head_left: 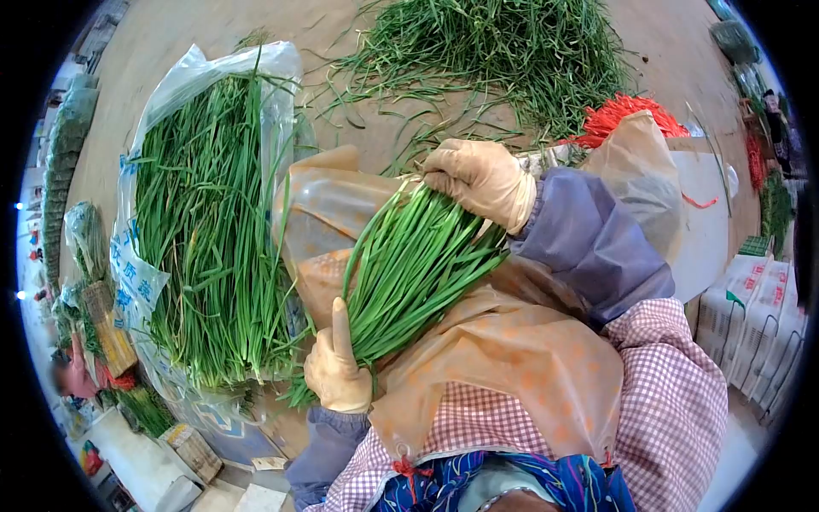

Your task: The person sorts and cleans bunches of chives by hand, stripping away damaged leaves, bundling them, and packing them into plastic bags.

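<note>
A bunch of green chives (418, 269) lies slantwise over my lap, its pale ends up and its leaf tips down. At the pale ends, my right hand (482, 181), in a cream glove, is closed with the fingers curled over the stems. Lower down, my left hand (339, 367), gloved too, is closed around the leafy end with its index finger stretched out along the bunch. Leaf tips stick out beyond the left fist. To the left, a clear plastic bag (286, 64) with blue print lies open around a large pile of chives (209, 230).
A loose heap of green leaves (503, 60) spreads over the floor (333, 21) ahead. Red ties (627, 118) lie at its right edge, beside a white board (704, 196). White printed boxes (755, 320) stand at right. A translucent apron (512, 350) covers my lap.
</note>
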`<state>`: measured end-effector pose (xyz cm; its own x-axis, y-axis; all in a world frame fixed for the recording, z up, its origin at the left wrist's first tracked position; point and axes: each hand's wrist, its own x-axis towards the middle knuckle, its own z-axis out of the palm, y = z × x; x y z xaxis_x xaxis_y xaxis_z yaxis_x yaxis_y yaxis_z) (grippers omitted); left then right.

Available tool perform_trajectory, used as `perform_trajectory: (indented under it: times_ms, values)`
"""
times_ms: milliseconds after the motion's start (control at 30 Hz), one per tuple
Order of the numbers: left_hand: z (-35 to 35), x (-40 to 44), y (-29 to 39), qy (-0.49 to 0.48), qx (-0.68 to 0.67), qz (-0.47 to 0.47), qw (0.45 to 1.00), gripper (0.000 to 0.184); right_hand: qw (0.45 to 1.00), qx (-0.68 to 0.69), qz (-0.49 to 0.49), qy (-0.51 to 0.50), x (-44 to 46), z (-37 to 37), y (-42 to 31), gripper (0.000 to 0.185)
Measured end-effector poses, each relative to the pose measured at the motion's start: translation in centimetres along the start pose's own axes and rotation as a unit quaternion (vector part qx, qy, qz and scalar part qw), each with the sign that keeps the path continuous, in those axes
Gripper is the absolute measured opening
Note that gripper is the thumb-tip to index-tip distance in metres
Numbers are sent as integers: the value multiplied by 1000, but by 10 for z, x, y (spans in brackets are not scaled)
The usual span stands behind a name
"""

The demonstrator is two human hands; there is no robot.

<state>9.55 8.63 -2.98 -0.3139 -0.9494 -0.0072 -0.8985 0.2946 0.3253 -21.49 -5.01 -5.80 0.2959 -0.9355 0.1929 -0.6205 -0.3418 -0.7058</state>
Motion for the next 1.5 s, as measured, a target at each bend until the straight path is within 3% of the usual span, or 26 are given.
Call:
perform_trajectory:
  times_ms: [33,133,233,267,300,367,400,433,500,567,667,767,833,867,900,967,1033,1100,1167,1200,1233,1300,1333,1433,1467,1500]
  values:
    - [-1,1,1,-7,3,-2,1000,101,1000,7,-1,20,-1,3,6,16]
    - [-3,2,1,-25,8,-3,1000,101,978,17,20,207,-6,10,51,13]
    - [-4,0,-2,-35,22,0,999,100,958,-128,106,232,3,-34,107,13]
    - [-5,0,-2,-37,28,0,999,100,926,-254,248,127,12,-58,101,16]
    - [-5,1,-2,-38,34,-1,999,100,919,-317,203,119,12,-68,105,22]
    - [-5,2,-1,-42,35,-4,998,99,954,-241,25,174,20,-63,77,33]
    - [-6,3,0,-46,36,-3,998,99,993,-56,-2,103,23,-54,41,36]
    - [-6,4,1,-50,40,-2,998,100,991,130,-29,29,27,-43,2,40]
    - [-8,7,3,-58,48,4,997,100,974,-34,-180,-132,33,-27,-46,48]
    - [-10,7,6,-48,46,12,998,100,953,-59,-226,-190,29,10,-60,46]
    - [-14,6,7,-19,46,19,999,101,959,-49,-213,-182,33,32,-61,36]
    - [-13,2,4,14,18,18,1000,101,972,70,-185,-126,26,37,-50,24]
    - [-10,3,3,26,-3,15,1000,102,975,177,-123,56,18,41,-43,19]
    - [-9,2,3,27,-8,12,1000,103,933,359,14,31,18,32,-43,19]
    - [-8,2,3,29,-12,9,999,104,840,522,150,7,20,19,-44,19]
    - [-7,0,0,-24,4,-6,1000,104,785,574,229,39,22,4,-32,22]
    - [-5,-2,-3,-49,21,-4,999,105,735,635,227,68,22,-13,-18,28]
    - [-1,-4,-6,-43,41,9,998,104,756,602,247,70,22,-38,4,34]
    - [0,-4,-5,-29,34,5,999,102,802,476,272,236,26,-73,15,36]
    - [-1,-5,-4,-27,36,5,999,101,860,372,177,300,24,-85,43,34]
    - [-1,-6,-3,-25,38,4,999,101,939,163,156,260,19,-109,88,23]
    - [-1,-5,-3,-24,38,9,999,100,954,-159,200,157,11,-115,103,47]
    - [0,-4,-2,-23,37,10,999,100,963,-151,199,98,6,-104,89,64]
    - [0,-1,0,-9,51,27,998,98,998,57,31,3,0,-65,20,56]
    - [-1,0,1,-13,54,24,998,97,996,2,-78,-40,2,-56,0,52]
    - [-3,1,3,-17,58,23,998,96,993,-10,-77,-92,4,-41,-17,46]
